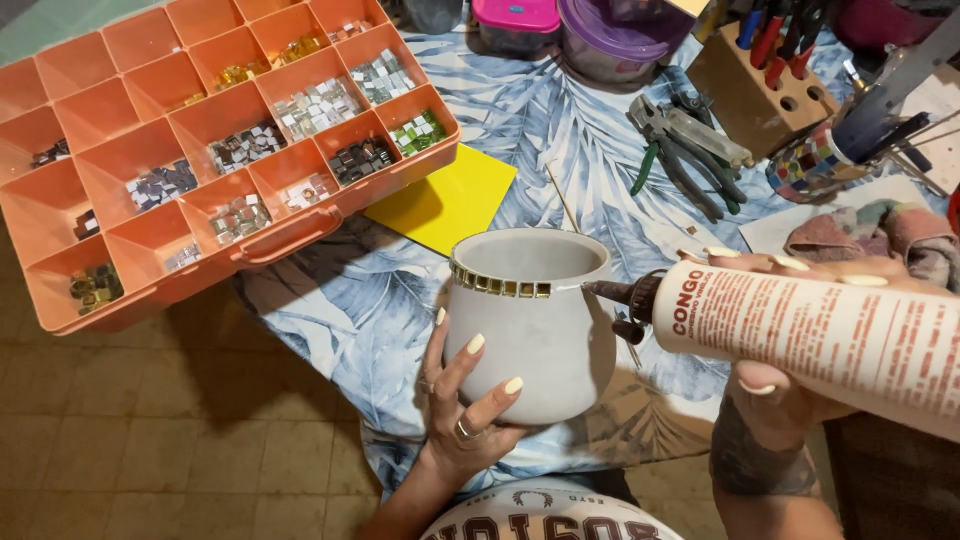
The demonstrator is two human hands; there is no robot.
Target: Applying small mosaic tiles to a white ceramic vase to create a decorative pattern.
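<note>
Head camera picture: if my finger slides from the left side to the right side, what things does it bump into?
Orange compartment box → yellow square sheet → left hand → grey pot → glue bottle held in the right hand.

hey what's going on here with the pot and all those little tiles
A person is decorating a grey pot. The left hand cradles it from below, while the right hand holds a white glue bottle with its dark nozzle at the pot's rim. A short row of gold tiles already sits along part of the rim. An open orange organizer box of small tiles lies to the left, and pliers rest on the leaf-print cloth behind.
</note>
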